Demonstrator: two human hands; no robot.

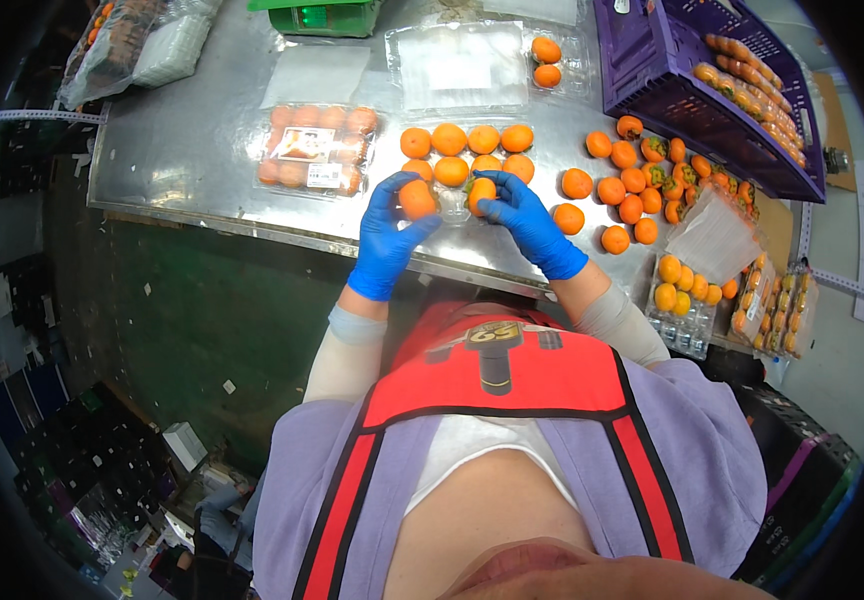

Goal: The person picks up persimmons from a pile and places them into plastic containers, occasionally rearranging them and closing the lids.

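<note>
Both of my hands wear blue gloves. My left hand (391, 232) grips an orange persimmon (417, 200) between thumb and fingers. A second persimmon (483, 193), its green calyx turned to the left, is in my right hand (529, 221). Both fruits are at the near edge of a clear plastic tray (458, 215). Two rows of persimmons (448, 139) fill the tray's far part, and my fingers partly cover the nearer row. Behind it lies the tray's open clear lid with a white foam sheet (469, 64) on it.
A closed, labelled pack of persimmons (312, 150) sits at left. Loose persimmons (633, 180) spread out at right, below a purple crate (672, 97) holding packed fruit. A part-filled tray (679, 330) and foam sheets (717, 232) lie nearer right. The metal table's edge (289, 236) runs before me.
</note>
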